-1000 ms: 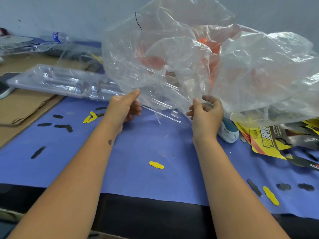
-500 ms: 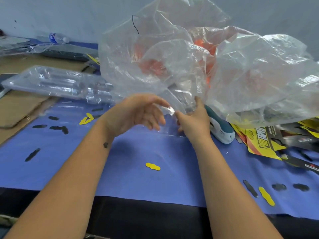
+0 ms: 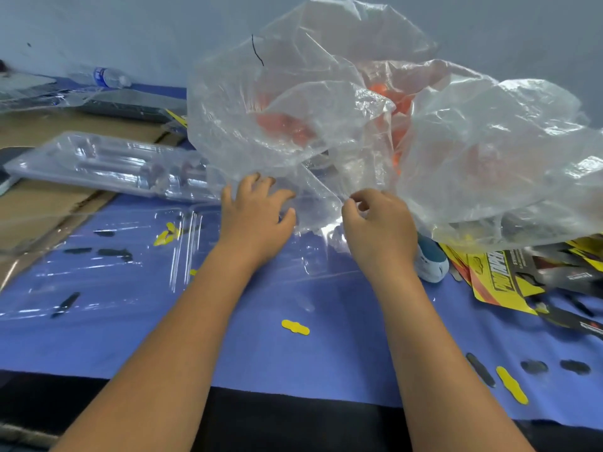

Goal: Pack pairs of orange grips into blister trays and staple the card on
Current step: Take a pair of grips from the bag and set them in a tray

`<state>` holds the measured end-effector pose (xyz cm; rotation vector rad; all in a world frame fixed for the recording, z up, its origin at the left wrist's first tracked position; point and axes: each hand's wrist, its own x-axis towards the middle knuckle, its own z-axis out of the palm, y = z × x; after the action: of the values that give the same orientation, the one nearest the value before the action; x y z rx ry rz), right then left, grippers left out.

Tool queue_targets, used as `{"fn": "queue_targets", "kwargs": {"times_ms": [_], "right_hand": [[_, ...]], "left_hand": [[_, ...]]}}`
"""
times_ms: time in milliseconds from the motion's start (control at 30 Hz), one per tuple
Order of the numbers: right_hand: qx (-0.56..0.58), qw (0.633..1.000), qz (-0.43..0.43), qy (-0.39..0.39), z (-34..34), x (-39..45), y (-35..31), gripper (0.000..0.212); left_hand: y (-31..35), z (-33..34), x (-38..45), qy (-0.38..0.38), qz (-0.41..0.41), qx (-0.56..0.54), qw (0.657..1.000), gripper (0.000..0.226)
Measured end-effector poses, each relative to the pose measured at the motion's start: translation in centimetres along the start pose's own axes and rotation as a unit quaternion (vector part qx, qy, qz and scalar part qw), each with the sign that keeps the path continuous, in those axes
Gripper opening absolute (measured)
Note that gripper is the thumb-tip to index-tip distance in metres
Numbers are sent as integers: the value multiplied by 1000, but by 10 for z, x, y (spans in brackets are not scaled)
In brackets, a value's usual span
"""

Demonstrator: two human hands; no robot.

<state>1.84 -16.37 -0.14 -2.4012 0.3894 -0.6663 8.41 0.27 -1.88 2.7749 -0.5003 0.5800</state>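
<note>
- Grip check: left hand (image 3: 256,220) lies flat with its fingers spread on the clear blister tray (image 3: 182,256), pressing it onto the bench (image 3: 326,363), nothing curled round it.
- Right hand (image 3: 380,226) has its fingers curled in, thumb and forefinger close together right at the tray's edge. Looks like a pinch on clear plastic, but it's see-through, so I can't tell whether it has the tray, the bag film, or nothing.
- Orange grips (image 3: 287,125) aren't out yet; they sit inside the big crumpled plastic bag (image 3: 473,151) hanging over the back of the bench.
- What could go wrong, imo: the bag droops right over the tray, so the film could snag and drag it. If the pinch has bag film instead of tray, a pull could tip grips out.
- More empty trays are stacked (image 3: 107,164) to the left; 2 nested together would be easy to miss.
- Stapler (image 3: 430,259) sits just beside the right wrist, with the yellow-and-black cards (image 3: 502,282) fanned out past it.
- Bench has a blue cover (image 3: 228,353), littered with yellow and black punch-out scraps. Cardboard lies on the left, and a water bottle (image 3: 107,78) by a plain pale wall.
</note>
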Motion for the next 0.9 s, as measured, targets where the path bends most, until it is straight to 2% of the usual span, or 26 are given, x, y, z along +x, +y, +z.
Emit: {"fn": "queue_targets", "kwargs": {"times_ms": [67, 133, 200, 300, 367, 400, 467, 533, 633, 733, 833, 900], "right_hand": [[25, 999, -6, -47, -1, 11, -12, 27], [61, 994, -4, -86, -1, 28, -27, 37], [107, 989, 16, -100, -2, 51, -43, 47], [149, 977, 39, -144, -2, 93, -64, 56], [152, 970, 34, -187, 1, 121, -75, 49], [169, 968, 27, -184, 2, 133, -80, 40], [254, 954, 28, -159, 9, 152, -90, 21], [302, 935, 58, -175, 20, 166, -97, 20], [211, 938, 65, -265, 49, 181, -102, 29], [58, 949, -17, -309, 81, 191, -106, 33], [14, 954, -71, -291, 119, 203, -102, 14], [2, 963, -65, -260, 139, 214, -99, 19]], "left_hand": [[0, 0, 10, 24, 2, -4, 1000, 33], [-3, 2, 21, 51, -9, -19, 999, 31], [-6, 6, 32, 58, -64, -51, 995, 41], [-10, 13, 46, 29, -123, -81, 989, 65], [-11, 17, 54, 20, -122, -86, 989, 72], [-11, 19, 57, 20, -120, -84, 989, 72], [-12, 23, 61, 19, -123, -68, 990, 64], [-12, 27, 63, 17, -128, -51, 990, 48], [-13, 31, 63, 28, -138, -63, 988, 33], [-11, 33, 64, 34, -141, -67, 987, 32], [-10, 35, 64, 38, -138, -61, 988, 33], [-11, 37, 62, 42, -132, -59, 989, 34]]}}
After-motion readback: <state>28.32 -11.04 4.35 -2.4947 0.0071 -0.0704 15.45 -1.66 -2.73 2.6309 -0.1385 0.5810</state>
